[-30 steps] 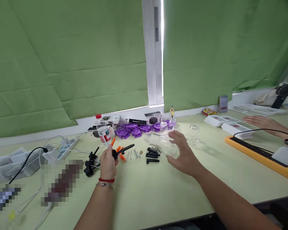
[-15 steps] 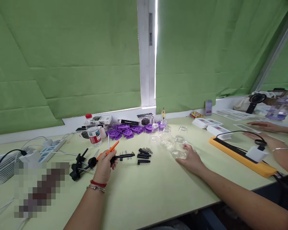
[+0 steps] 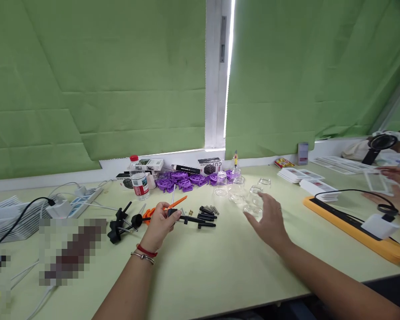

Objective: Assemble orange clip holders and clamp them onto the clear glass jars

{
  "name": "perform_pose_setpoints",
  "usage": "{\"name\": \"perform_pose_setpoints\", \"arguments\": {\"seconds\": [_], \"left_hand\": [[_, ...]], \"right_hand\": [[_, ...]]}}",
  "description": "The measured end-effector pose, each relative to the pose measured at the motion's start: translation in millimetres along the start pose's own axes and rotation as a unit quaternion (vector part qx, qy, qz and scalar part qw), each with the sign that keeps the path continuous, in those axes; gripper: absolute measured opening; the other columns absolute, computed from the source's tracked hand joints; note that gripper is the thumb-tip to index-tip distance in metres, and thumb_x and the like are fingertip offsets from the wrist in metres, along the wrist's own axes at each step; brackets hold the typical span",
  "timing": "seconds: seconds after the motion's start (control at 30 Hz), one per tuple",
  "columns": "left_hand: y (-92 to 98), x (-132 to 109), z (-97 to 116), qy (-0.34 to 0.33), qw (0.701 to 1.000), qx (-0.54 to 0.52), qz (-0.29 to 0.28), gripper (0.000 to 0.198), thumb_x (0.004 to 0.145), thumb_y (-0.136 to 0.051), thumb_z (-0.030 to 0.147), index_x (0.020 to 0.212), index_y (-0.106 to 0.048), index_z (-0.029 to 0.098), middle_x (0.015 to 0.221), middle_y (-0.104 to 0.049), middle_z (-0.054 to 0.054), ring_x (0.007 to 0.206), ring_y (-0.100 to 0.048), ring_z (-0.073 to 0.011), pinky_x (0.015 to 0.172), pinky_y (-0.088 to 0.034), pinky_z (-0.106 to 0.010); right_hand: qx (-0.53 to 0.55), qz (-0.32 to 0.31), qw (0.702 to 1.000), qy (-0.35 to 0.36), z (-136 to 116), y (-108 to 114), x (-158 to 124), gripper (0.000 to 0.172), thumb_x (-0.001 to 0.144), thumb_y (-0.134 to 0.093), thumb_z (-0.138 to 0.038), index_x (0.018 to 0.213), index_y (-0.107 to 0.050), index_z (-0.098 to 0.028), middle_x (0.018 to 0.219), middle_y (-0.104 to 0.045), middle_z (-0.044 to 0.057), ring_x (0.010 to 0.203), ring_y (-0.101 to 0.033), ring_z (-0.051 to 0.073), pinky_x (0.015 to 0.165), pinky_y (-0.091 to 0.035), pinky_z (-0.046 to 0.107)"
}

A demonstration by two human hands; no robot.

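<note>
Between the thumb and fingers of my left hand (image 3: 162,226) is a black rod-shaped part (image 3: 191,219), pointing right. Orange-handled pliers or scissors (image 3: 177,202) lie just behind that hand. My right hand (image 3: 270,220) has its thumb and fingers spread beside a clear glass jar (image 3: 253,209); whether it touches the glass is hard to tell. Several other clear jars (image 3: 236,191) stand behind it. Black tubes (image 3: 206,225) and small springs (image 3: 214,210) lie right of my left hand. Purple plastic parts (image 3: 185,184) are piled farther back.
A red-capped bottle (image 3: 140,182) and black assembled parts (image 3: 120,224) are at the left, near a power strip (image 3: 85,202). On the right are an orange cable cover (image 3: 353,229), white cards (image 3: 318,189) and another person's hands (image 3: 398,195) holding a clear frame.
My right hand has opened away from the jar. My left hand now holds the black part nearer its fingertips. The view has turned slightly left, and the other person's hands have lifted a clear frame.
</note>
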State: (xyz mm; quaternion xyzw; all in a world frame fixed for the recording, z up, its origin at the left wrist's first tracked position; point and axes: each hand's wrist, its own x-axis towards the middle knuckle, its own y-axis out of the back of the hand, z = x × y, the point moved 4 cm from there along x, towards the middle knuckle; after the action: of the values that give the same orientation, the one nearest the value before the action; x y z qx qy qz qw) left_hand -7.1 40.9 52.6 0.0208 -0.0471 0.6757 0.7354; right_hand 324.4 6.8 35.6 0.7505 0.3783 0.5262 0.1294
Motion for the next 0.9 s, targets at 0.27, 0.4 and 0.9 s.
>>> {"name": "perform_pose_setpoints", "arguments": {"seconds": [0.27,0.4,0.9], "left_hand": [[0.3,2,-4,-0.044,0.999,-0.019,-0.003,0.042,0.075,-0.062,0.049,0.09,-0.032,0.024,0.059,-0.052,0.01,0.036,-0.031,-0.0027,0.04,-0.023,-0.016],[6.8,4,-3,-0.108,0.992,0.038,0.046,0.034,0.081,-0.055,0.049,0.093,-0.037,0.023,0.06,-0.049,0.01,0.038,-0.04,-0.0055,0.04,-0.032,-0.019],[-15.0,-11,12,-0.298,0.905,0.299,0.058,0.091,0.054,-0.083,0.043,0.128,-0.034,0.023,0.124,-0.047,-0.012,0.116,-0.049,-0.0284,0.1,-0.041,-0.045]], "right_hand": [[0.177,-0.326,0.922,0.111,-149,-38,-16,0.027,0.089,-0.045,-0.026,0.113,-0.056,-0.019,0.099,-0.064,0.012,0.089,-0.058,0.026,0.077,-0.043,0.038],[0.228,-0.356,0.905,0.037,-162,-59,-7,0.021,0.09,-0.044,-0.025,0.072,-0.054,-0.019,0.066,-0.055,0.004,0.06,-0.049,0.016,0.058,-0.033,0.028],[0.612,-0.407,0.644,-0.212,-156,-75,-34,0.037,0.084,-0.051,-0.049,0.066,-0.042,-0.019,0.047,-0.041,-0.006,0.047,-0.029,0.007,0.051,-0.024,0.024]]}}
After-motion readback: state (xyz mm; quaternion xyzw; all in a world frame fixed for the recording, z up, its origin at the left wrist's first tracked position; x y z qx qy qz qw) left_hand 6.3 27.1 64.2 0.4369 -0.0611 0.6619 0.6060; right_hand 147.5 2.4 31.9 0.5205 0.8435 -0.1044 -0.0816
